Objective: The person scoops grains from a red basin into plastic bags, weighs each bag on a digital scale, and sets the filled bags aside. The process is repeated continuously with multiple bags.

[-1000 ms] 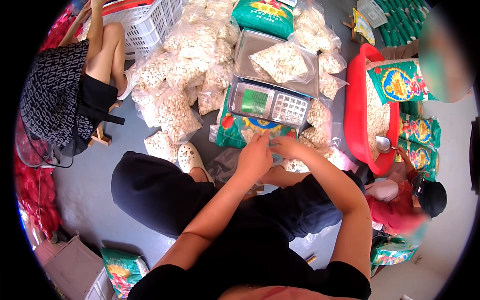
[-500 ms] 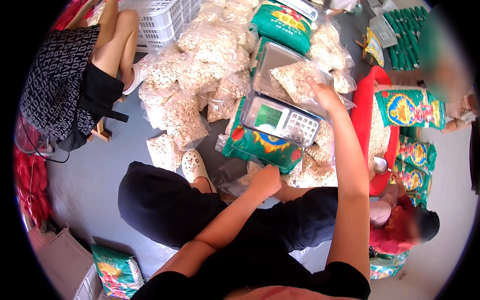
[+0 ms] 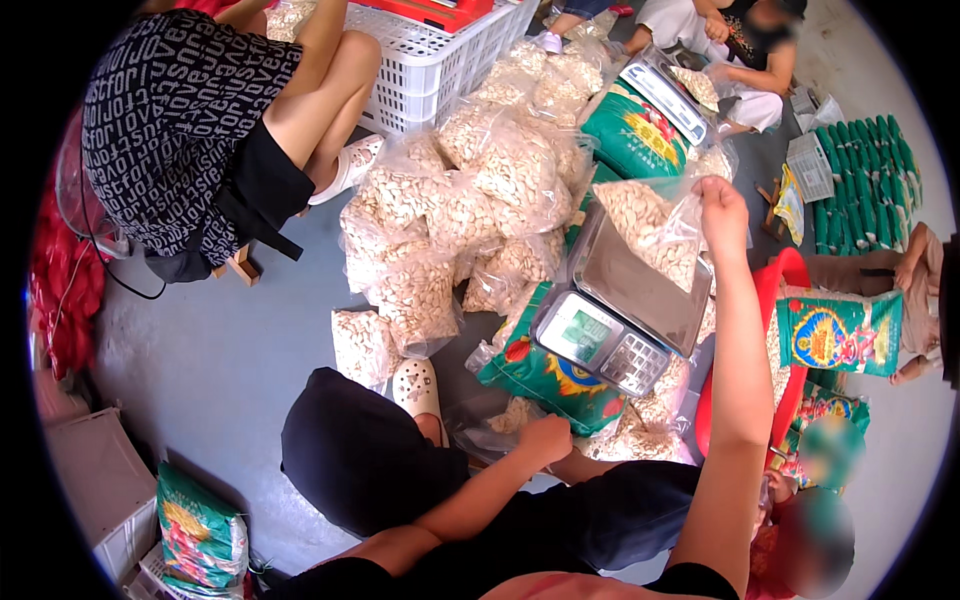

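Observation:
My right hand [image 3: 724, 212] is closed on the gathered top of a clear plastic bag of pale flat seeds [image 3: 648, 228]. This bag hangs tilted over the steel pan of a digital scale [image 3: 640, 275]; whether its bottom touches the pan I cannot tell. The scale rests on a green printed sack [image 3: 535, 365], its lit display and keypad facing me. Lower down, in front of my knees, my left hand [image 3: 546, 440] is closed in a fist on another clear plastic bag [image 3: 510, 416] with a few seeds in it.
Filled seed bags [image 3: 440, 205] are heaped left of the scale. Behind it, a second scale [image 3: 664, 95] sits on another green sack. A red tub [image 3: 790, 270] stands at right, beside a green sack [image 3: 840, 332] near a co-worker. A white crate [image 3: 430, 85] and a seated person are at upper left.
My right hand has moved from the bag's side, where the bag lay on the pan, to its top, raising it. My left hand keeps its grip. The whole view has shifted.

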